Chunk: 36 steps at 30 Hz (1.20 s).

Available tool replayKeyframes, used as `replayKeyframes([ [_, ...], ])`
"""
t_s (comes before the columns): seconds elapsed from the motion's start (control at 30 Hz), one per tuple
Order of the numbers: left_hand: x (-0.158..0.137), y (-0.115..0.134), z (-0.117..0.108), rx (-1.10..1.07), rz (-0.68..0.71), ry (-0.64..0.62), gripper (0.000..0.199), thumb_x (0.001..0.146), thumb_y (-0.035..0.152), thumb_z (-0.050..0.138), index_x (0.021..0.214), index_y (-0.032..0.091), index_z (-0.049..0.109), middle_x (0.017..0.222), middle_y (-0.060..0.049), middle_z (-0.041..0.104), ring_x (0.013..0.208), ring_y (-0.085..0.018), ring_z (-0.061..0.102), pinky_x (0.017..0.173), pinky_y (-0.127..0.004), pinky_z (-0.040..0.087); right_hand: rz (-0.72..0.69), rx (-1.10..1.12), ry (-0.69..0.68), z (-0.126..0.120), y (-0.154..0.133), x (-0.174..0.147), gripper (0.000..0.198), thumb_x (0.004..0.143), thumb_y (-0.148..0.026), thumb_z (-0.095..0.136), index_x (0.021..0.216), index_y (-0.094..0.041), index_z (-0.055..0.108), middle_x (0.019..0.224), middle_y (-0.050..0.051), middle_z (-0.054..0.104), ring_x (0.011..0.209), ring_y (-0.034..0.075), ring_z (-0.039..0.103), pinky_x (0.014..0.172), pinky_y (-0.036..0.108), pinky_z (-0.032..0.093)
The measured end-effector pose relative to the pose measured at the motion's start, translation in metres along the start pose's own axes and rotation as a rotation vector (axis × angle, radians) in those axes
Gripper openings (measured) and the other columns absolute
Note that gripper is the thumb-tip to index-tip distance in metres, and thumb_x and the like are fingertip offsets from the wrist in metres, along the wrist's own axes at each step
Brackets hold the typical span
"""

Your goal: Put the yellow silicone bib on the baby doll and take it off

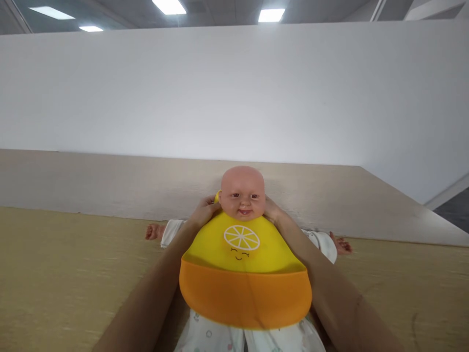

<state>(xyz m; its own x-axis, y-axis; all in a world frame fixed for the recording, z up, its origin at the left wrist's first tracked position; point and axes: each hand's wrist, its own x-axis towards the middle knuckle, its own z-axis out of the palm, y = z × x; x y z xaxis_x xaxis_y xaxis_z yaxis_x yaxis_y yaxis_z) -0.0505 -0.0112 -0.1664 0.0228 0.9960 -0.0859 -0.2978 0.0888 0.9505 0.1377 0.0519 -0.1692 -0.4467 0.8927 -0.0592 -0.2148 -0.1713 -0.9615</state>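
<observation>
A baby doll in white patterned clothes lies on its back on a tan surface, arms spread out to both sides. A yellow silicone bib with an orange catch pocket and a lemon-slice print covers its chest. My left hand is at the left side of the doll's neck, fingers closed on the bib's yellow strap end. My right hand is at the right side of the neck, fingers tucked behind it on the other strap; its fingertips are hidden by the doll's head.
Behind the doll's head runs a pale wooden ledge, and a white partition wall rises behind it. Ceiling lights show above. The tan surface stretches out on both sides of the doll.
</observation>
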Motion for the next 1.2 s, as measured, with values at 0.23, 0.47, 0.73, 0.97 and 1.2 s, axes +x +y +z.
replayKeyframes([
  [0.23, -0.004, 0.002, 0.001, -0.038, -0.005, 0.043, 0.024, 0.052, 0.023, 0.078, 0.072, 0.016, 0.067, 0.063, 0.001, 0.068, 0.060, -0.016, 0.061, 0.061, -0.027, 0.047, 0.078, 0.116, 0.035, 0.007, -0.010, -0.009, 0.026, 0.047, -0.020, 0.075, 0.072, -0.016, 0.069, 0.076, 0.006, 0.073, 0.074, 0.024, 0.064, 0.071, 0.036, 0.053],
  [0.47, -0.002, 0.000, -0.007, -0.121, 0.080, 0.056, 0.051, 0.047, 0.018, 0.086, 0.087, 0.021, 0.054, 0.066, 0.006, 0.068, 0.057, -0.013, 0.062, 0.059, -0.024, 0.048, 0.114, 0.095, 0.052, 0.008, -0.015, -0.008, 0.025, 0.044, -0.026, 0.079, 0.066, -0.019, 0.070, 0.087, 0.007, 0.074, 0.088, 0.027, 0.066, 0.072, 0.033, 0.053],
  [0.73, 0.006, -0.008, -0.020, -0.180, 0.120, 0.053, 0.084, 0.052, 0.010, 0.082, 0.129, 0.025, 0.051, 0.078, 0.004, 0.072, 0.070, -0.017, 0.067, 0.063, -0.024, 0.047, 0.096, 0.062, 0.037, 0.003, -0.009, -0.005, 0.028, 0.047, -0.031, 0.080, 0.069, -0.020, 0.069, 0.082, 0.005, 0.074, 0.082, 0.025, 0.066, 0.074, 0.035, 0.053],
  [0.97, 0.004, -0.007, -0.018, -0.216, 0.084, 0.039, 0.047, 0.051, 0.003, 0.071, 0.096, 0.018, 0.069, 0.094, -0.003, 0.075, 0.096, -0.026, 0.068, 0.083, -0.034, 0.053, 0.067, 0.088, 0.031, -0.002, -0.002, -0.004, 0.027, 0.051, -0.034, 0.079, 0.072, -0.021, 0.070, 0.083, 0.005, 0.074, 0.092, 0.027, 0.067, 0.082, 0.037, 0.053],
  [1.2, 0.002, -0.002, -0.014, -0.238, 0.071, 0.017, 0.056, 0.055, 0.003, 0.068, 0.110, 0.018, 0.070, 0.106, -0.006, 0.074, 0.109, -0.030, 0.064, 0.089, -0.036, 0.050, 0.053, 0.060, 0.051, 0.001, -0.004, -0.004, 0.029, 0.050, -0.037, 0.079, 0.071, -0.020, 0.069, 0.082, 0.005, 0.073, 0.088, 0.027, 0.067, 0.079, 0.037, 0.053],
])
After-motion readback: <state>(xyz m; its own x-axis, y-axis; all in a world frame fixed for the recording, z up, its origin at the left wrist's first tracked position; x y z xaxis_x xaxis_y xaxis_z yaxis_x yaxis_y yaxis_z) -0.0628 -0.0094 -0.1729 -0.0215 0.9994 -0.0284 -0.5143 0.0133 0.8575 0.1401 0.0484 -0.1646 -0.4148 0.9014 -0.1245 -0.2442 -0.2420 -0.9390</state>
